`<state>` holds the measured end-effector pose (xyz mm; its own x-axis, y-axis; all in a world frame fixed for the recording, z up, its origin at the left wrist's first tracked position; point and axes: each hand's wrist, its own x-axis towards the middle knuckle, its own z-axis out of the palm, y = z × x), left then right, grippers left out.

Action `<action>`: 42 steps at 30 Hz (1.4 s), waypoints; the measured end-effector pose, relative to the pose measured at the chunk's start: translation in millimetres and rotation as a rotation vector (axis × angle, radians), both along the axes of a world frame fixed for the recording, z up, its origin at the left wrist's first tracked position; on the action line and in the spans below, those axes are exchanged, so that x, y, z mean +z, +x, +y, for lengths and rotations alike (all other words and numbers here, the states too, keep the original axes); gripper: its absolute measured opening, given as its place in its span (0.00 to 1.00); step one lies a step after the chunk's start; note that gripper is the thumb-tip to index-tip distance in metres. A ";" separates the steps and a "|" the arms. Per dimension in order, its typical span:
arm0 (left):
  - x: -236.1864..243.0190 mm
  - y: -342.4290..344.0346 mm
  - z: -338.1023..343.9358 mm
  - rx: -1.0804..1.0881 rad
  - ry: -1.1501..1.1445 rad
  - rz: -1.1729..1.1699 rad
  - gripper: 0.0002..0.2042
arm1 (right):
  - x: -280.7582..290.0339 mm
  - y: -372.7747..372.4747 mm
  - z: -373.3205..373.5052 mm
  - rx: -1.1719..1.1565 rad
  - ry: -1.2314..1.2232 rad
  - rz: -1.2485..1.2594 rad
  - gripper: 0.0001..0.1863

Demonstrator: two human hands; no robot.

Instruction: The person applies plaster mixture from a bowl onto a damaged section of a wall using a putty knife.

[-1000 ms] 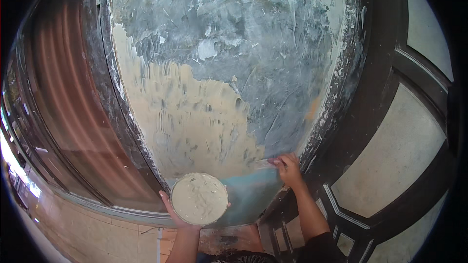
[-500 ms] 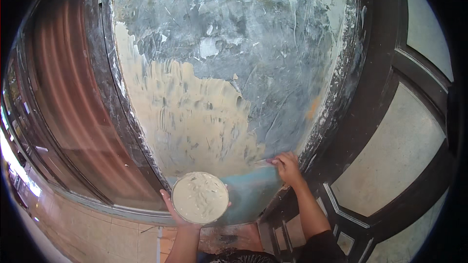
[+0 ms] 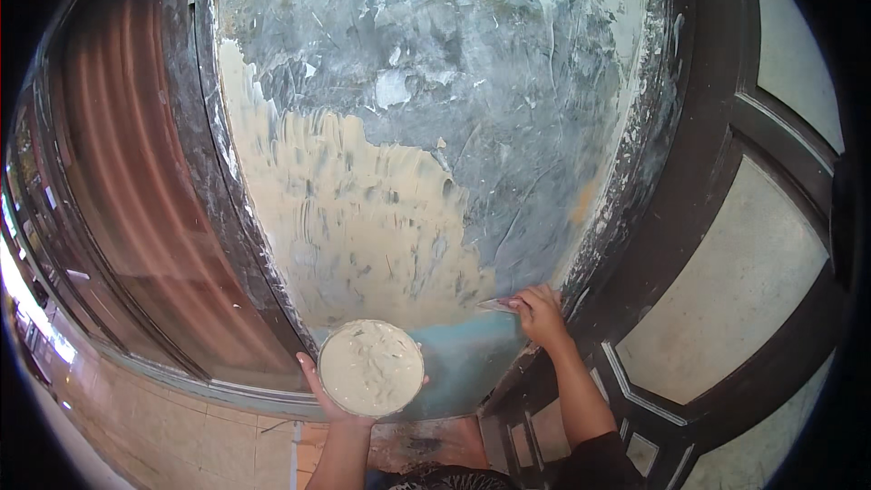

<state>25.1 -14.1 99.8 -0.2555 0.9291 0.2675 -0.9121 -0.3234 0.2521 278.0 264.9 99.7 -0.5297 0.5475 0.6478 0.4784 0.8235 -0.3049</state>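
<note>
My left hand (image 3: 334, 402) grips a round tub of pale beige paste (image 3: 370, 365) at the bottom centre, its fingertips showing round both sides. My right hand (image 3: 544, 318) pinches a flat scraper (image 3: 495, 304) whose blade lies against the wall panel (image 3: 508, 181), low on its right side, where beige filler meets grey and a light teal band. The filler (image 3: 354, 218) covers the panel's lower left in streaky strokes, with dark patches showing through. Grey mottled surface fills the rest of the panel, with whitish flakes and a small orange smear near the right edge.
A glazed dark-framed door or window (image 3: 127, 172) with a reddish curtain stands to the left. A dark panelled door (image 3: 671, 236) with pale insets is close on the right, near my forearm. A tiled floor (image 3: 218, 443) shows at lower left; dark frames edge the wall panel.
My right hand and the scraper have moved very slightly along the lower right of the panel, staying shut together. The tub in my left hand is almost still.
</note>
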 end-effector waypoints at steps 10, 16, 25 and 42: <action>17.3 7.6 -0.6 -0.009 -0.050 -0.167 0.55 | 35.3 5.0 2.4 0.004 0.021 0.199 0.04; 10.0 6.2 1.3 0.004 -0.031 -0.137 0.55 | -9.6 0.8 -4.1 0.015 0.020 0.005 0.05; 7.4 8.9 5.8 -0.004 -0.050 -0.139 0.55 | 54.2 2.4 7.3 -0.013 0.072 0.272 0.07; 24.1 55.0 30.2 -0.089 -0.226 0.065 0.53 | 126.4 -10.8 -44.5 0.511 -1.245 -0.211 0.18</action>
